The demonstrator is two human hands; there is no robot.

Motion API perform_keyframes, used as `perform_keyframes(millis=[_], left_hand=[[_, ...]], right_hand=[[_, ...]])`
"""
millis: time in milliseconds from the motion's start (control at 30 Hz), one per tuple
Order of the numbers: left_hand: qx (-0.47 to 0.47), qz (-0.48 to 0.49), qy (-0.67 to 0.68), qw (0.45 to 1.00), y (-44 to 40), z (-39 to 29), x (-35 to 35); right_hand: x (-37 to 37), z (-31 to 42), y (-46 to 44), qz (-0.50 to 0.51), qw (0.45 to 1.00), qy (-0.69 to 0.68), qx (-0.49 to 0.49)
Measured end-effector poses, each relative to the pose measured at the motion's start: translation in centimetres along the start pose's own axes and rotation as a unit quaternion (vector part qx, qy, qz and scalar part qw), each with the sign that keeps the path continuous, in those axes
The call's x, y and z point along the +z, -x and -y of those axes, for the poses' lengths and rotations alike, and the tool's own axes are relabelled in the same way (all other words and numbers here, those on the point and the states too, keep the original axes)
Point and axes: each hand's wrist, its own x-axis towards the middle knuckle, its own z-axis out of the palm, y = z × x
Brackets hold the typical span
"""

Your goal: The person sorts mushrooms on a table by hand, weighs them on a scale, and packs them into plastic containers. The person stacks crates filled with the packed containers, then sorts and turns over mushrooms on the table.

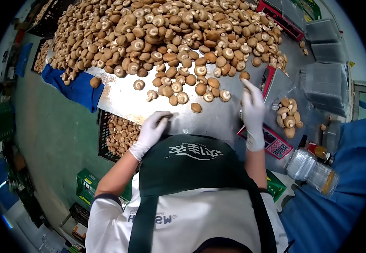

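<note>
My left hand, in a white glove, rests at the near edge of the steel table. Its fingers are bent, the thumb stands apart, and nothing shows in them. My right hand, also gloved, reaches forward beside the red scale. A brown shiitake mushroom is at its fingertips, and the fingers look closed on it. The palm is turned away from view. Several loose mushrooms lie between my hands and the large mushroom pile. On the scale, more mushrooms sit in a clear plastic tray.
Stacks of clear plastic trays stand at the right. A second red scale is at the back right. A black crate of mushrooms stands below the table's left edge. A blue cloth hangs over the left corner.
</note>
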Motion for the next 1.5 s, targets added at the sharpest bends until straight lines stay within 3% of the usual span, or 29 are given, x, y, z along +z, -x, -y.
perform_keyframes(millis=[33, 100, 200, 233, 267, 333, 400, 467, 567, 733, 800, 867, 933, 1033, 1200, 1267, 1367, 1433, 1500], left_hand=[[-0.033, -0.036, 0.009, 0.999, 0.5, 0.8, -0.6], [-0.094, -0.087, 0.065, 0.99, 1.2, 2.4, -1.0], [-0.072, -0.127, 0.077, 0.986, 0.6, 1.1, -0.4], [-0.1, -0.103, 0.075, 0.987, 0.2, 1.3, -0.3], [-0.054, -0.098, 0.044, 0.993, -0.1, 1.2, -0.2], [-0.06, -0.055, 0.063, 0.995, -0.5, 1.1, -0.3], [-0.065, -0.031, 0.045, 0.996, -0.6, 1.2, -0.6], [-0.071, -0.019, 0.049, 0.996, -0.6, 1.4, -0.6], [-0.105, -0.018, 0.098, 0.989, -0.6, 2.1, -0.2], [-0.14, -0.015, 0.2, 0.97, -0.8, 2.5, -0.5], [-0.165, 0.001, 0.348, 0.923, -1.2, 3.7, -0.2], [-0.229, 0.003, 0.373, 0.899, -1.3, 0.8, -0.3], [-0.197, 0.03, 0.359, 0.912, -1.7, 2.0, 0.6], [-0.191, 0.084, 0.329, 0.921, -1.9, 1.8, 0.7], [-0.137, 0.048, 0.264, 0.954, -2.1, 4.5, 1.4], [-0.141, 0.052, 0.248, 0.957, -2.1, 4.7, 1.5], [-0.131, 0.086, 0.238, 0.959, -2.2, 4.4, 2.0], [-0.126, 0.11, 0.222, 0.961, -2.3, 3.8, 2.0], [-0.117, 0.074, 0.177, 0.974, -2.1, 2.8, 1.8]], right_hand=[[1.8, -2.4, -0.2, 0.034, 0.997, 0.037, -0.055], [5.7, -4.2, -0.6, 0.079, 0.99, 0.108, -0.042], [9.6, -4.4, 0.6, 0.13, 0.958, 0.248, -0.057], [10.0, -4.1, 0.7, 0.117, 0.963, 0.235, -0.064], [10.3, -3.8, 0.5, 0.098, 0.967, 0.225, -0.069], [10.9, -2.8, 0.3, 0.062, 0.974, 0.205, -0.076], [12.6, -1.4, 0.1, 0.088, 0.975, 0.175, -0.106], [14.8, 0.7, 0.5, 0.16, 0.961, 0.209, -0.085], [18.4, 0.4, 0.3, 0.178, 0.94, 0.281, -0.075], [16.4, 1.0, 0.8, 0.164, 0.976, 0.137, -0.033], [15.2, 1.5, 2.2, 0.175, 0.983, 0.056, 0.0], [14.5, 1.8, 4.3, 0.186, 0.982, 0.022, -0.035], [16.3, -2.2, 6.9, 0.21, 0.961, 0.005, -0.18], [12.2, 1.8, 7.9, 0.264, 0.955, -0.122, 0.05], [7.2, -2.9, 6.8, 0.015, 0.99, 0.06, 0.126], [6.5, -5.7, 5.9, -0.079, 0.982, 0.173, 0.017], [6.8, -8.1, 4.1, -0.037, 0.98, 0.193, -0.041], [7.6, -9.5, 3.0, -0.055, 0.995, 0.014, 0.077], [7.9, -9.8, 2.6, -0.08, 0.973, -0.128, 0.172]])
